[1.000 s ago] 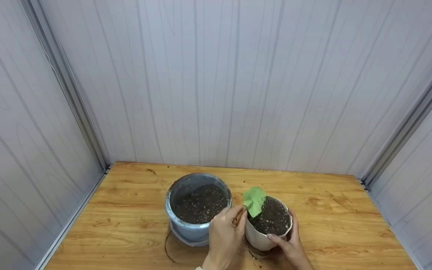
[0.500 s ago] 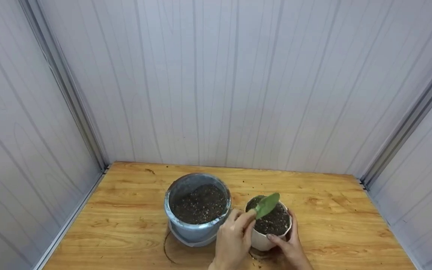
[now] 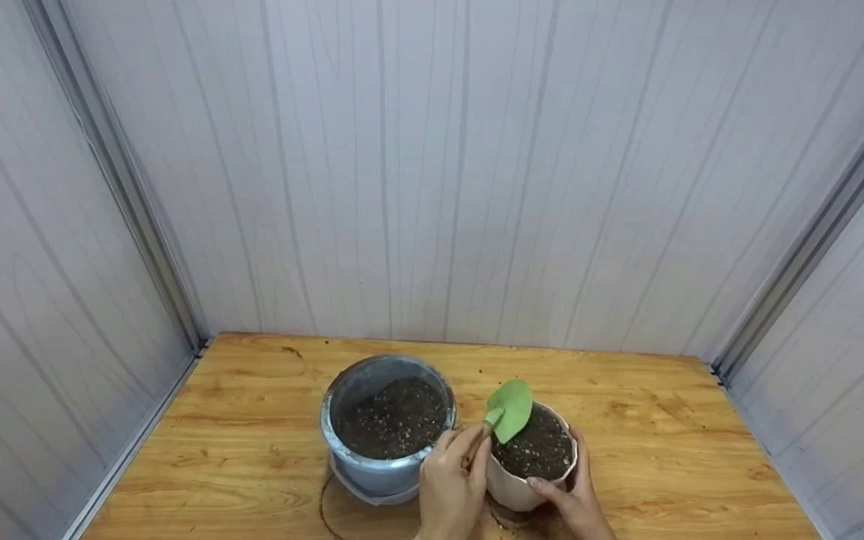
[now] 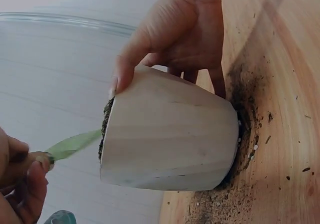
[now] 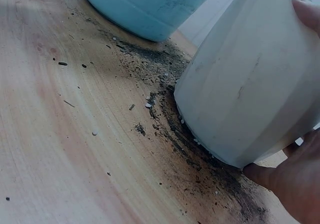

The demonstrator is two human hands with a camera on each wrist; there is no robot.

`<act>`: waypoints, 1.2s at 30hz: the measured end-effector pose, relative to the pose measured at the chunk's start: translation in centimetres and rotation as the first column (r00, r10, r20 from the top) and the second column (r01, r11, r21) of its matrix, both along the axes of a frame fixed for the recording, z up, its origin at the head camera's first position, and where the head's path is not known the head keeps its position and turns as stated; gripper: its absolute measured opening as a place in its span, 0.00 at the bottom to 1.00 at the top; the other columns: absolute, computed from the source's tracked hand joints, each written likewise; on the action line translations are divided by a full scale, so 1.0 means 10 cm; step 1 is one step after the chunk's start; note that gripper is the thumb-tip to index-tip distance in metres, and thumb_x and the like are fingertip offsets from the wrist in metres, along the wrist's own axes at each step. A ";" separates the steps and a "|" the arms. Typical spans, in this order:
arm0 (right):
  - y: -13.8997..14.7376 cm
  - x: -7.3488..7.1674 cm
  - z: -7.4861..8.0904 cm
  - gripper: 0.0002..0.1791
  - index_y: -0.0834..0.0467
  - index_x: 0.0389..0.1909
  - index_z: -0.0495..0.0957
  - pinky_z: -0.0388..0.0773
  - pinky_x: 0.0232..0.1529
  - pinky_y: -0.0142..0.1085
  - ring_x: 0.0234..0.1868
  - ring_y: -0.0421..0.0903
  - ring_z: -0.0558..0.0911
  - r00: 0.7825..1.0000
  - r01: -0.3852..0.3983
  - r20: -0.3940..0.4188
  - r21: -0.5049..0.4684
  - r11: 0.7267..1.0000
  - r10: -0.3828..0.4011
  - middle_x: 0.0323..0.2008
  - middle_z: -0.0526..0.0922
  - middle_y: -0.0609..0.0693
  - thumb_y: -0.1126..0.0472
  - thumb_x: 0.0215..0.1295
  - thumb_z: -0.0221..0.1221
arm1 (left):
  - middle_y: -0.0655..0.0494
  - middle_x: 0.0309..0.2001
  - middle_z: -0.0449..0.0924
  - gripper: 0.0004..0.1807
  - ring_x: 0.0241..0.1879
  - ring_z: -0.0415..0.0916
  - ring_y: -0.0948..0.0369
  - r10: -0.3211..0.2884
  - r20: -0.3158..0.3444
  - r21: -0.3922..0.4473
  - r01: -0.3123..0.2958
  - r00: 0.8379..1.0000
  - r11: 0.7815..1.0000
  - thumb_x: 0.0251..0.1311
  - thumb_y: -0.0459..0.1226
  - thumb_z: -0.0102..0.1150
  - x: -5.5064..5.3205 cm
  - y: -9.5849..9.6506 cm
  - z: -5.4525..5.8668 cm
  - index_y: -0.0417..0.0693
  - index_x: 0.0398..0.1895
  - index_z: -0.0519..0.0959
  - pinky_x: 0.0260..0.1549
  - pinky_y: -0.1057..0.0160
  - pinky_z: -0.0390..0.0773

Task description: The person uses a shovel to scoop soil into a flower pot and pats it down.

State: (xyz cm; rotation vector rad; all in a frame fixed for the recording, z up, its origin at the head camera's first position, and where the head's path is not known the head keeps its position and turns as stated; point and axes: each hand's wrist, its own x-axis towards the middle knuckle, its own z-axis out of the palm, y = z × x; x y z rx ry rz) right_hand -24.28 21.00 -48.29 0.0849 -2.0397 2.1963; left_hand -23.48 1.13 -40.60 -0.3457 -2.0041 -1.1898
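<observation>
In the head view my left hand (image 3: 451, 480) pinches the brown handle of a small garden trowel (image 3: 514, 411). The trowel's pale green, leaf-shaped blade stands at the left side of the white flower pot (image 3: 513, 491), over the dark soil (image 3: 541, 450). My right hand (image 3: 576, 499) grips that pot from the right, thumb at the rim. From the left wrist, the blade tip reaches the soil edge and its end is hidden by the rim. Seen from the right wrist, fingers (image 5: 295, 176) hold the white pot's side low down.
A larger blue-grey pot (image 3: 376, 476) on a saucer, partly filled with soil, stands just left of the white pot. Spilled soil (image 5: 165, 149) lies around the white pot's base on the wooden table (image 3: 672, 450). Pale panel walls (image 3: 432, 165) enclose the back and sides.
My left hand first swung the trowel rightward over the soil, its blade turned, then brought it back to the pot's left side. The right hand keeps its grip on the white pot.
</observation>
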 end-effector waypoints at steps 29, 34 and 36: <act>0.07 0.04 0.01 0.56 0.55 0.77 0.32 0.70 0.57 0.30 0.59 0.35 0.69 1.000 -0.013 -0.019 -0.119 0.993 0.011 0.73 0.44 0.64 0.75 0.59 0.62 | 0.57 0.35 0.88 0.08 0.28 0.82 0.73 -0.272 0.407 0.055 0.274 0.872 0.960 0.63 0.38 0.65 -0.01 0.10 -0.12 0.47 0.41 0.89 0.21 0.73 0.76; 0.05 0.02 -0.01 0.58 0.55 0.77 0.31 0.69 0.59 0.31 0.60 0.35 0.68 0.999 -0.046 -0.019 -0.144 0.989 0.043 0.74 0.42 0.64 0.75 0.58 0.63 | 0.58 0.35 0.88 0.07 0.29 0.83 0.71 -0.310 0.434 0.070 0.311 0.846 0.948 0.63 0.36 0.65 0.01 -0.04 -0.10 0.46 0.40 0.89 0.22 0.73 0.77; 0.02 0.01 -0.03 0.58 0.55 0.77 0.31 0.68 0.59 0.31 0.61 0.35 0.68 0.998 -0.062 -0.023 -0.152 0.986 0.059 0.74 0.41 0.64 0.75 0.58 0.63 | 0.60 0.34 0.88 0.07 0.30 0.83 0.70 -0.313 0.441 0.071 0.315 0.841 0.946 0.63 0.36 0.65 0.06 -0.12 -0.10 0.47 0.40 0.89 0.25 0.72 0.78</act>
